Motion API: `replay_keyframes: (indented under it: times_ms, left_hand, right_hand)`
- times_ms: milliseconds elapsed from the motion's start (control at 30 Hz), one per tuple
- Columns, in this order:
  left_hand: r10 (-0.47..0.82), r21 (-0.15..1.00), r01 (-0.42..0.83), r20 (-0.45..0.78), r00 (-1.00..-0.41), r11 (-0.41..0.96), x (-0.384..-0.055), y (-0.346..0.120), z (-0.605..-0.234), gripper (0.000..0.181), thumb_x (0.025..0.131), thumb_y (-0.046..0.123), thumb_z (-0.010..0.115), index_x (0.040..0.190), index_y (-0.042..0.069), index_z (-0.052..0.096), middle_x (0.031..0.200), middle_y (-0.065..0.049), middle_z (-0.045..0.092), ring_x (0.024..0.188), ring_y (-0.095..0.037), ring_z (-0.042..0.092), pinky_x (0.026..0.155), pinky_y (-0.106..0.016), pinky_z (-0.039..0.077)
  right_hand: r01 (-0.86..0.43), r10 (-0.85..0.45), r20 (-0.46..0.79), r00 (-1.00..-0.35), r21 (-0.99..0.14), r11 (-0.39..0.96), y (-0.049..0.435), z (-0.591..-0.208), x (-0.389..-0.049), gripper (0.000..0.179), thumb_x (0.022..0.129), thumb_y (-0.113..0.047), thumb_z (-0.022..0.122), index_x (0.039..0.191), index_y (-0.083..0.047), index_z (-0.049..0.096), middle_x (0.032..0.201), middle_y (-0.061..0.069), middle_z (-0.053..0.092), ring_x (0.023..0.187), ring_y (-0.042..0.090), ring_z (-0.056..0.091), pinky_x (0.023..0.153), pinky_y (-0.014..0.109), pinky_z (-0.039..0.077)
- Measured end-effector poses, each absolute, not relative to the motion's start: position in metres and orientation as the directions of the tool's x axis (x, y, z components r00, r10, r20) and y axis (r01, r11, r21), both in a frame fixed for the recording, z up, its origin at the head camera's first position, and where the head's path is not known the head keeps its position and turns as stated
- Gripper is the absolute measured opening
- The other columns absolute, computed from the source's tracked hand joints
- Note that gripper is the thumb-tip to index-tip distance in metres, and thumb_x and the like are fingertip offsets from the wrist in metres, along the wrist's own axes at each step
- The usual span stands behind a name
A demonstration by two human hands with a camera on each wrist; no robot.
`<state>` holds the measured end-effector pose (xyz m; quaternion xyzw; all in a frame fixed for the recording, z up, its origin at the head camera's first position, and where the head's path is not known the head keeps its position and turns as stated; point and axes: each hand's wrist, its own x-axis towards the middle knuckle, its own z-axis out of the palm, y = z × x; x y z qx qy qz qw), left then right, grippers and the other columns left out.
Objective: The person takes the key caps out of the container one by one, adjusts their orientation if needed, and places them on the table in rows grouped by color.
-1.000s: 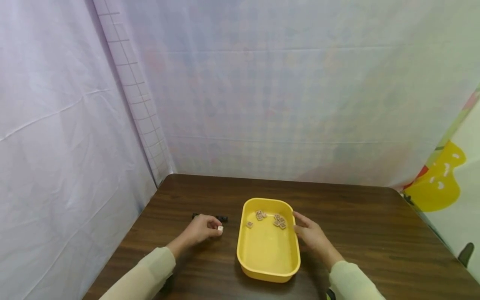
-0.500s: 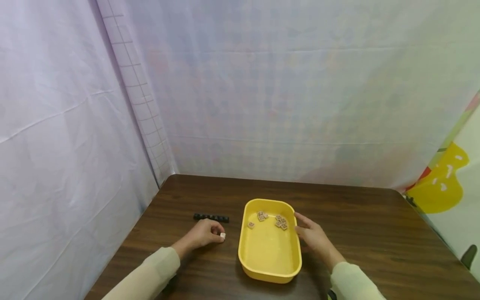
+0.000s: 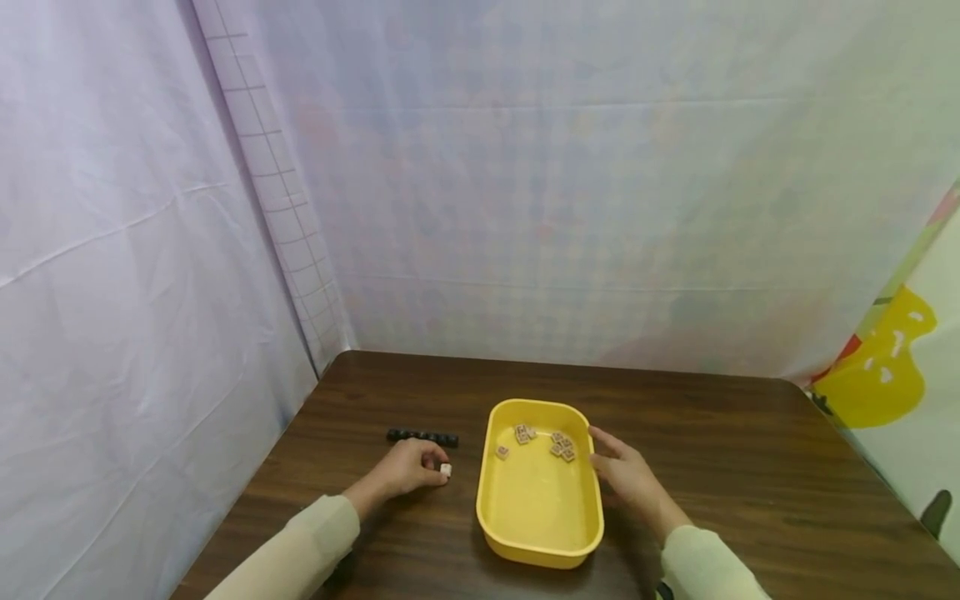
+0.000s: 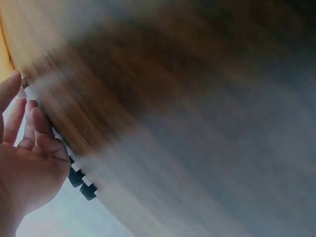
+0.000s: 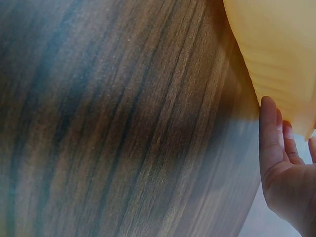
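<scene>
My left hand (image 3: 411, 467) pinches a small white cube (image 3: 446, 470) between thumb and fingertips, low over the table left of the yellow basin. The cube has a dark mark on one side. In the left wrist view the cube (image 4: 22, 92) shows partly, between the thumb and the fingers. Just beyond this hand lies a short row of black blocks (image 3: 422, 437). My right hand (image 3: 630, 477) rests against the right side of the yellow basin (image 3: 538, 557), fingers extended along its wall. Inside the basin, several small tan square pieces (image 3: 562, 447) lie toward the far end.
The dark wood-grain table (image 3: 705, 433) extends to both sides. White curtains (image 3: 555, 208) hang behind it and along the left. A yellow printed shape (image 3: 873, 379) shows on the cloth at the right.
My left hand has come slightly toward me and right with the white cube, uncovering the black row. Since half a second ago the cube has turned a little. The right hand stays at the basin.
</scene>
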<state>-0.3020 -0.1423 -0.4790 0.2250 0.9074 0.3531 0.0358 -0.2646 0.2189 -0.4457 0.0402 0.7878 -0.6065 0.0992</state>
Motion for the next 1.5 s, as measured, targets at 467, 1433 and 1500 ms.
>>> replay_keyframes:
  times_ms: [467, 1433, 1500]
  left_hand:
    - [0.377, 0.693, 0.350, 0.121, -0.918, 0.631, -0.314, -0.119, -0.444, 0.031, 0.092, 0.025, 0.072, 0.118, 0.007, 0.069, 0.113, -0.008, 0.058, 0.104, -0.031, 0.058, 0.088, -0.045, 0.050]
    - [0.293, 0.305, 0.238, -0.148, -0.945, 0.922, -0.329, -0.021, -0.431, 0.017, 0.089, 0.025, 0.072, 0.104, 0.022, 0.079, 0.110, -0.005, 0.062, 0.109, -0.027, 0.054, 0.090, -0.051, 0.044]
    - [0.287, 0.277, 0.238, -0.149, -0.946, 0.931, -0.329, -0.021, -0.432, 0.007, 0.087, 0.025, 0.073, 0.090, 0.023, 0.079, 0.101, -0.003, 0.062, 0.102, -0.025, 0.054, 0.086, -0.049, 0.045]
  right_hand:
    - [0.181, -0.041, -0.201, -0.979, -0.941, 0.286, 0.220, -0.444, -0.267, 0.056, 0.102, -0.011, 0.047, 0.155, -0.005, 0.031, 0.134, 0.034, 0.051, 0.114, 0.046, 0.058, 0.074, 0.052, 0.057]
    - [0.172, -0.053, -0.191, -0.980, -0.954, 0.244, 0.219, -0.448, -0.264, 0.054, 0.102, -0.008, 0.047, 0.154, -0.004, 0.031, 0.132, 0.036, 0.049, 0.111, 0.046, 0.060, 0.072, 0.053, 0.057]
    - [0.167, -0.049, -0.185, -0.981, -0.953, 0.253, 0.219, -0.448, -0.265, 0.054, 0.102, -0.008, 0.047, 0.154, -0.004, 0.032, 0.132, 0.036, 0.049, 0.110, 0.046, 0.060, 0.072, 0.052, 0.057]
